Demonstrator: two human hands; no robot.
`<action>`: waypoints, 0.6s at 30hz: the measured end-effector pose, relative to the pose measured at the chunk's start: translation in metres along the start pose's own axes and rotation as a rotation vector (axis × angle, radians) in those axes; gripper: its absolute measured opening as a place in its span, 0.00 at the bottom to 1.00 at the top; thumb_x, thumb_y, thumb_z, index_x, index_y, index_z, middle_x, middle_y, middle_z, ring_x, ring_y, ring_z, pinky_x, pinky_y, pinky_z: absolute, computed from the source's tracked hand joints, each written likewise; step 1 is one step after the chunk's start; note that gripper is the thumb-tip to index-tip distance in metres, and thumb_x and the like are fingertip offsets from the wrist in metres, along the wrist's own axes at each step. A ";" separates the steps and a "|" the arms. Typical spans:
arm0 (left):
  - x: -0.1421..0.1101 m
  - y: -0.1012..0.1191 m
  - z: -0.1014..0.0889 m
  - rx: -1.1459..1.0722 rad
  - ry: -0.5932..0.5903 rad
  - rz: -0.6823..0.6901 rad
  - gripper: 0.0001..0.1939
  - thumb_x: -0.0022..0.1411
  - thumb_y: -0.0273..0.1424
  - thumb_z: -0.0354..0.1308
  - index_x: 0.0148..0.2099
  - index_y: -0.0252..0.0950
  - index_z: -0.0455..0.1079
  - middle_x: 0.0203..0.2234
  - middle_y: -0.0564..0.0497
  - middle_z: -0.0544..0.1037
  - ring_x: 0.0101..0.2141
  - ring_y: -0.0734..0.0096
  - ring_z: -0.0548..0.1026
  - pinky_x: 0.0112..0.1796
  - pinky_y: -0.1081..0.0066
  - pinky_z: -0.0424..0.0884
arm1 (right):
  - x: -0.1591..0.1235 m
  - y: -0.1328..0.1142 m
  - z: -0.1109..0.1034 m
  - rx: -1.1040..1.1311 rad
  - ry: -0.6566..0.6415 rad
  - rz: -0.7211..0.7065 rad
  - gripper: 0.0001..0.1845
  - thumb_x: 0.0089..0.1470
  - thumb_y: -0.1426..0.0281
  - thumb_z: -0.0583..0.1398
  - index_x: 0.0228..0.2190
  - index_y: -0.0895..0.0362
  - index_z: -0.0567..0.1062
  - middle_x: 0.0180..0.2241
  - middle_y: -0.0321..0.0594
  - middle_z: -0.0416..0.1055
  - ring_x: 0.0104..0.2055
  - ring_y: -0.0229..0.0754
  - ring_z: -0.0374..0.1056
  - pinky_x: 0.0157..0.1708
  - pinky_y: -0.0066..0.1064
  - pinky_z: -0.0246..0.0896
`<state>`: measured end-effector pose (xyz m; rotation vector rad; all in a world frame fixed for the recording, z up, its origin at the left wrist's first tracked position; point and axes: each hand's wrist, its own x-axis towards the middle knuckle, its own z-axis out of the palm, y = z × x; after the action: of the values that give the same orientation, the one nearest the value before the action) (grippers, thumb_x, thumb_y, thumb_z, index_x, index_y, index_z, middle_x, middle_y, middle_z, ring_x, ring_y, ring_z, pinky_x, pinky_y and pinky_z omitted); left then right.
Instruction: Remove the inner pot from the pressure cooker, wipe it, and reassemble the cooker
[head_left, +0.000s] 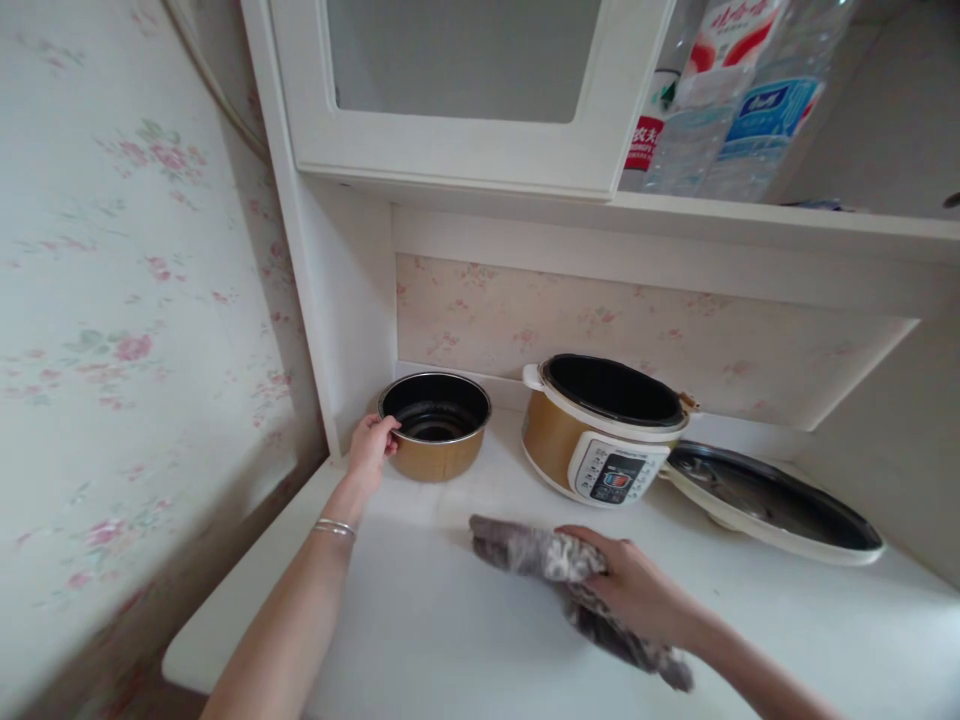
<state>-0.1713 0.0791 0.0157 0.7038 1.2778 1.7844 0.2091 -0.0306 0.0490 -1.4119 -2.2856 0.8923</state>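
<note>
My left hand (370, 450) pinches the rim of a gold inner pot (439, 458) with a black inside, which stands upright on the white counter (420, 620). In my right hand (626, 580) is a bunched grey patterned cloth (525, 550), held just over the counter and slightly blurred; its ends hang out on both sides of my fingers. Behind the cloth stands a gold and white electric cooker (551, 440), its top uncovered, with a control panel on the front. The cooker's round lid (780, 510) lies to its right, dark side up.
Above the counter hangs a white cabinet (457, 155) with a glazed door. Several plastic bottles (694, 130) stand on the open shelf at the upper right. A floral-papered wall (135, 350) is on the left, beside the cabinet's side panel (352, 290).
</note>
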 end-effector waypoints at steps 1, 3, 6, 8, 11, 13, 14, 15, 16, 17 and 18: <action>-0.002 0.000 0.001 -0.008 -0.010 -0.004 0.12 0.41 0.29 0.62 0.27 0.38 0.61 0.10 0.63 0.60 0.14 0.81 0.60 0.18 0.77 0.56 | -0.001 -0.005 -0.010 0.180 -0.002 0.045 0.25 0.51 0.71 0.56 0.52 0.52 0.70 0.47 0.40 0.74 0.50 0.49 0.69 0.51 0.40 0.62; -0.006 -0.001 0.004 -0.020 -0.041 -0.019 0.12 0.41 0.29 0.63 0.28 0.37 0.62 0.11 0.63 0.60 0.14 0.81 0.60 0.18 0.77 0.55 | -0.002 -0.019 -0.030 0.554 -0.014 0.182 0.24 0.55 0.61 0.58 0.52 0.57 0.69 0.45 0.45 0.75 0.47 0.51 0.71 0.50 0.42 0.64; -0.013 -0.004 0.008 -0.034 -0.089 -0.044 0.13 0.42 0.31 0.65 0.29 0.37 0.63 0.12 0.63 0.61 0.15 0.80 0.61 0.19 0.76 0.57 | 0.001 -0.045 -0.057 0.933 0.052 0.365 0.29 0.52 0.57 0.62 0.52 0.56 0.67 0.42 0.48 0.76 0.41 0.52 0.74 0.45 0.45 0.69; -0.017 -0.008 0.011 -0.042 -0.093 -0.052 0.14 0.43 0.34 0.65 0.30 0.37 0.64 0.13 0.62 0.62 0.16 0.80 0.62 0.20 0.76 0.57 | 0.008 -0.063 -0.074 0.994 0.189 0.380 0.29 0.50 0.58 0.64 0.52 0.52 0.67 0.40 0.47 0.77 0.37 0.52 0.75 0.39 0.45 0.72; -0.021 -0.014 0.015 -0.055 -0.061 -0.041 0.15 0.45 0.37 0.65 0.30 0.36 0.63 0.15 0.61 0.63 0.17 0.80 0.62 0.20 0.76 0.56 | 0.029 -0.089 -0.094 0.921 0.422 0.256 0.23 0.49 0.59 0.64 0.48 0.47 0.70 0.38 0.46 0.77 0.33 0.51 0.75 0.32 0.42 0.73; -0.023 -0.017 0.017 -0.104 -0.015 -0.026 0.16 0.45 0.38 0.66 0.29 0.36 0.63 0.15 0.61 0.62 0.17 0.82 0.60 0.20 0.76 0.54 | 0.049 -0.105 -0.103 0.798 0.562 0.073 0.19 0.51 0.58 0.63 0.46 0.47 0.71 0.38 0.44 0.76 0.33 0.48 0.75 0.32 0.41 0.73; -0.024 -0.018 0.018 -0.142 0.006 -0.022 0.17 0.45 0.38 0.66 0.28 0.36 0.62 0.15 0.62 0.61 0.17 0.82 0.59 0.20 0.76 0.53 | 0.061 -0.113 -0.105 0.708 0.624 -0.042 0.18 0.53 0.59 0.62 0.46 0.48 0.71 0.38 0.43 0.76 0.34 0.47 0.74 0.34 0.41 0.73; -0.024 -0.019 0.018 -0.182 0.021 -0.022 0.17 0.44 0.38 0.67 0.28 0.36 0.62 0.15 0.62 0.61 0.17 0.82 0.58 0.19 0.76 0.52 | 0.073 -0.121 -0.106 0.592 0.678 -0.165 0.18 0.54 0.60 0.60 0.46 0.49 0.71 0.39 0.41 0.76 0.36 0.47 0.74 0.37 0.42 0.72; -0.025 -0.020 0.018 -0.217 0.025 -0.027 0.17 0.44 0.37 0.67 0.28 0.36 0.62 0.16 0.62 0.61 0.17 0.83 0.58 0.19 0.76 0.52 | 0.086 -0.128 -0.105 0.452 0.727 -0.290 0.18 0.55 0.62 0.59 0.47 0.50 0.71 0.40 0.40 0.76 0.39 0.47 0.73 0.40 0.43 0.70; -0.025 -0.020 0.018 -0.243 0.020 -0.036 0.17 0.43 0.37 0.68 0.27 0.36 0.62 0.16 0.62 0.61 0.17 0.83 0.58 0.19 0.76 0.52 | 0.100 -0.134 -0.103 0.290 0.761 -0.416 0.18 0.55 0.65 0.58 0.49 0.51 0.70 0.42 0.40 0.75 0.43 0.47 0.72 0.45 0.44 0.68; -0.025 -0.020 0.018 -0.256 0.009 -0.046 0.17 0.43 0.36 0.68 0.27 0.36 0.62 0.16 0.61 0.61 0.18 0.83 0.58 0.20 0.77 0.52 | 0.116 -0.138 -0.099 0.113 0.771 -0.538 0.20 0.55 0.69 0.57 0.50 0.52 0.69 0.46 0.41 0.73 0.48 0.47 0.69 0.49 0.44 0.65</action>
<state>-0.1382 0.0698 0.0033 0.5182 1.0382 1.8720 0.1149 0.0615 0.2065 -0.8057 -1.8133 0.2313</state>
